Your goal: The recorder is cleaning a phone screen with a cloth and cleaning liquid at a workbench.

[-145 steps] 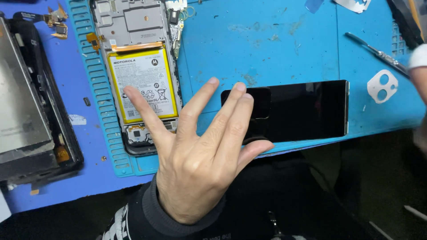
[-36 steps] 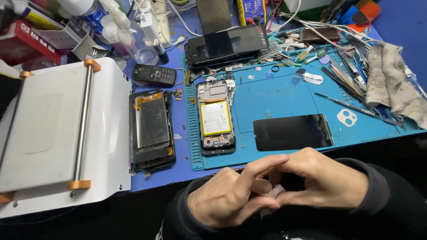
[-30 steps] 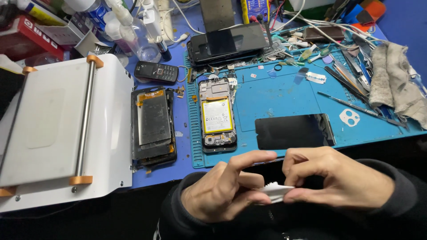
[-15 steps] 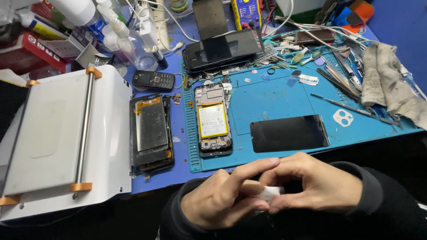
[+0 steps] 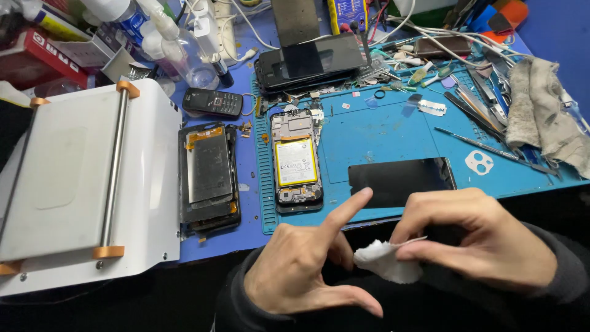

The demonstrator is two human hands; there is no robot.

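— What's being handled?

— A small white wipe, crumpled, held low at the near edge of the counter, just below the blue work mat.

— Which hand has it?

— The right hand pinches it, thumb and fingers closed on its upper edge. The left hand is spread, forefinger pointing up and thumb stretched out along the bottom; its inner fingers look to touch the wipe's left side, though I can't tell whether they grip it.

— And just beyond?

— A black glass panel lies flat on the mat, right above the hands. To its left sits an opened phone with its battery showing.

— Further out?

— Off the mat's left edge lies a second stripped phone frame, beside a white machine with a steel roller bar. A small black keypad phone lies behind those. Tweezers and grey rags are at the right.
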